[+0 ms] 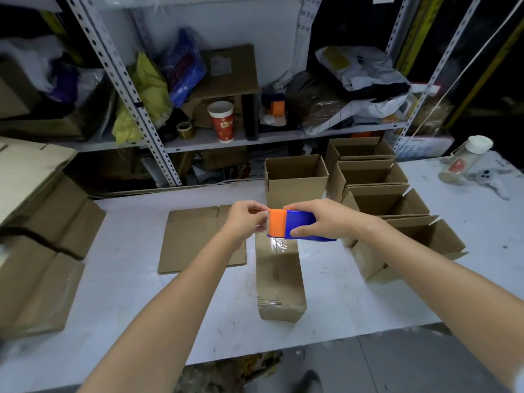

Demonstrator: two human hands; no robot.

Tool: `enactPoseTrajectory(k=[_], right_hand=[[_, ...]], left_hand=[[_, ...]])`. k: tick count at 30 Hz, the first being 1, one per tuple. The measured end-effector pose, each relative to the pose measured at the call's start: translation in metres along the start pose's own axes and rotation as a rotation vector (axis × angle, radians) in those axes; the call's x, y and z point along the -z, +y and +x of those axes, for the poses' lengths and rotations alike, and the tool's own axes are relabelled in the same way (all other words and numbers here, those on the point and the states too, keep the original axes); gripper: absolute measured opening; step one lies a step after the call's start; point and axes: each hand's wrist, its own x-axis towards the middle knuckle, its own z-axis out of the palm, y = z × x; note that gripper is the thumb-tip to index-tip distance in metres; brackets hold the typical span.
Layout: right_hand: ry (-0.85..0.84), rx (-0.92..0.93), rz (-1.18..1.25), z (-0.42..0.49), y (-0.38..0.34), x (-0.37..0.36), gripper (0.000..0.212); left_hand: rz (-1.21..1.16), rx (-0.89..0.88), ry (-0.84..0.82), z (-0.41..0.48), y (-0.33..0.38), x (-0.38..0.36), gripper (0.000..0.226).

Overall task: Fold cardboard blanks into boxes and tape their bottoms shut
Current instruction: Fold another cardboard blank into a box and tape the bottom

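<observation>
A folded cardboard box (279, 276) lies bottom-up on the white table (127, 293), with clear tape running along its centre seam. Above its far end my right hand (314, 219) grips a blue and orange tape dispenser (292, 224). My left hand (246, 219) pinches the tape end at the dispenser's orange side. A strip of clear tape hangs from the dispenser down to the box. A flat cardboard blank (195, 239) lies to the left of the box.
Several open finished boxes (377, 199) stand in a row at the right, one more (295, 180) behind the dispenser. Stacks of flat blanks (37, 236) fill the left. A bottle (465, 160) lies at far right. Cluttered metal shelves (226, 114) stand behind the table.
</observation>
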Motion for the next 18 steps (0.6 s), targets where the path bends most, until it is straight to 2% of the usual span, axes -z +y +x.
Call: enactPoseTrajectory(k=[5,8,10,13,18], right_hand=[[-0.042,-0.061,-0.098,0.005,0.010,0.019,0.069],[-0.066,-0.215,-0.131,-0.006,0.045,0.036,0.073],[-0.090,-0.279,-0.112,-0.009,0.064,0.035,0.076],[-0.125,-0.287,-0.130,0.001,0.074,0.028,0.077],[-0.167,-0.300,-0.024,0.011,0.089,0.013,0.077]], left_hand=[[-0.034,0.070,0.094,0.013,-0.010,0.011,0.005],[-0.086,0.156,0.176,0.020,-0.027,0.042,0.006],[-0.091,0.191,0.178,0.023,-0.036,0.049,0.010],[-0.099,0.249,0.144,0.027,-0.042,0.036,0.011],[-0.132,0.274,0.132,0.034,-0.047,0.035,0.008]])
